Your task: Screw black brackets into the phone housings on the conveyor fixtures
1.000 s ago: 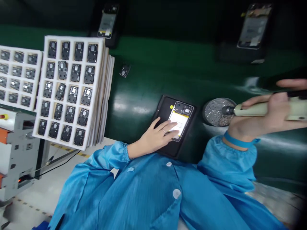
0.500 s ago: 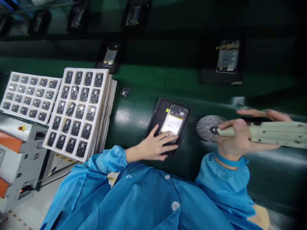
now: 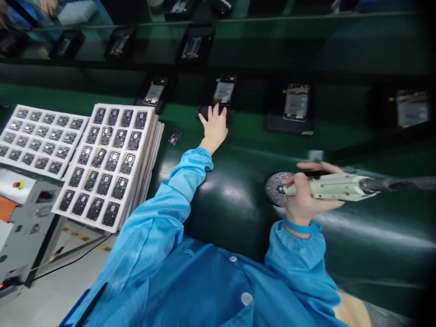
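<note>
The green table [image 3: 231,215] is being occupied on its left by a stack of white trays [image 3: 140,175], in whose top cells dark modules are being held. Just beside it, similar modules are being carried by a second white tray [image 3: 63,170]. On the right, a pale green screwdriver [image 3: 337,187] is being gripped by the right hand [image 3: 304,200], with fingers closed around its body near the tip. A black holder [image 3: 206,112] is being covered at its near edge by the left hand [image 3: 215,129], whose fingers are being spread wide; how firmly it is being touched cannot be told. A round dish [image 3: 272,186] is being partly hidden by the screwdriver's tip. An opened phone [image 3: 225,90] is being supported by the holder, just beyond the left fingertips. Near the stack, a loose module [image 3: 175,136] is being borne by the table.
</note>
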Motion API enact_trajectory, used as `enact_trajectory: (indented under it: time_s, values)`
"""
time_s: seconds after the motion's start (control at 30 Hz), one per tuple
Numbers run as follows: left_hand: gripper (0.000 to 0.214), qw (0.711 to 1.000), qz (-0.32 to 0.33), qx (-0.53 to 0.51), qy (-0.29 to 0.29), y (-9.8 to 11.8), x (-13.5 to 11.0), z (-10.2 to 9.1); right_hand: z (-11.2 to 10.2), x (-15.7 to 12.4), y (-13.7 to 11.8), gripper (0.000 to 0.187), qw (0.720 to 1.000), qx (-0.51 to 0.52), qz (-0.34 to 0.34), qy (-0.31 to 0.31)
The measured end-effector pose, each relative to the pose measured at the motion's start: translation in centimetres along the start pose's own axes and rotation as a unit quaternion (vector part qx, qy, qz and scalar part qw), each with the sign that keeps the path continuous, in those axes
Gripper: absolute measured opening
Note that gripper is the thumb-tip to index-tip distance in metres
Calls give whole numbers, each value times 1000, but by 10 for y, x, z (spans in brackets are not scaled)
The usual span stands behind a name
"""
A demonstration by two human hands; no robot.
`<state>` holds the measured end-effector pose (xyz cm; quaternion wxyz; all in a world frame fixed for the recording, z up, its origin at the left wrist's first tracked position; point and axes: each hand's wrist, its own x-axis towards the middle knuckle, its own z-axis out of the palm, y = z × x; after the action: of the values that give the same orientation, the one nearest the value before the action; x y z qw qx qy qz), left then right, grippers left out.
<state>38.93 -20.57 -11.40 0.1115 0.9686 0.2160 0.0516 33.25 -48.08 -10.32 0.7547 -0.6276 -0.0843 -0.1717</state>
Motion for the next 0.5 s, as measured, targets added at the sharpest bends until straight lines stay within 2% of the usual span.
enact_trajectory:
  time_s: [0.03, 0.1, 0.17, 0.27, 0.37, 0.43, 0.5]
  values:
    - [68, 1000, 7, -8, 10, 12, 3, 1, 0, -1, 0, 47, 1000, -5, -1, -3]
    - [70, 997, 68, -40, 0, 42, 3, 9, 0, -1, 0, 48, 1000, -14, -6, -10]
    - [63, 989, 119, -68, -55, 75, -4, 21, -2, 0, 1, 55, 1000, -19, -17, -17]
    - [45, 989, 108, -77, -67, 109, -14, 39, -8, 4, 3, 73, 999, -20, -37, -34]
    - [35, 989, 108, -89, -44, 115, -17, 44, -16, 9, 10, 95, 997, -17, -54, -54]
    - [35, 988, 111, -101, -30, 103, -20, 39, -21, 12, 16, 106, 994, -40, -75, -63]
    - [35, 987, 114, -111, -20, 83, -30, 31, -23, 12, 21, 110, 987, -111, -92, -70]
